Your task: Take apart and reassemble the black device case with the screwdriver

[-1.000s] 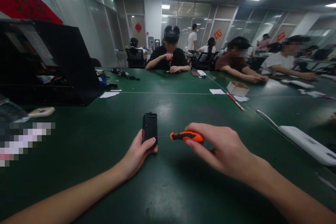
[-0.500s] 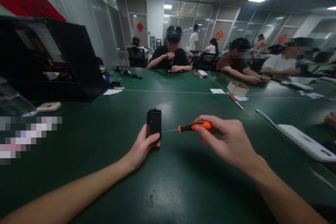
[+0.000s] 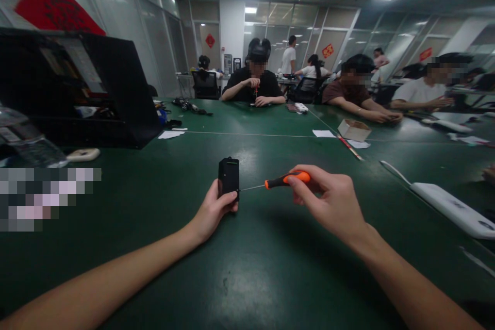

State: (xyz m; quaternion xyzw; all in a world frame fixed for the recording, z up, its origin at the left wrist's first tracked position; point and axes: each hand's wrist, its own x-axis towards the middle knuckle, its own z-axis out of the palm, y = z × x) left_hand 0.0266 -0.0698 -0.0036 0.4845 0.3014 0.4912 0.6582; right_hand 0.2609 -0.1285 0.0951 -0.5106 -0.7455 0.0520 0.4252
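Note:
A small black box-shaped device [image 3: 229, 175] stands upright in my left hand [image 3: 214, 210], whose thumb presses on its lower front. What the device is, I cannot tell. My right hand [image 3: 328, 193] is closed round the orange and black handle of a screwdriver [image 3: 276, 182]. The thin shaft points left, and its tip meets the device's right side near its lower corner, close to my left thumb. Whether the tip sits in a screw is too small to see. Both hands are above the green table [image 3: 185, 289].
At the left stands a large open black case [image 3: 131, 93] beside a clear plastic bottle [image 3: 33, 139]. A white power bank-like block [image 3: 452, 209] with a cable loop lies at right. Farther off are an open cardboard box [image 3: 353, 130], paper [image 3: 324, 133] and several seated people.
The whole view has shifted slightly rightward. The screwdriver handle now tilts up a little more to the right, with its tip still at the device's side. Both grips stay the same.

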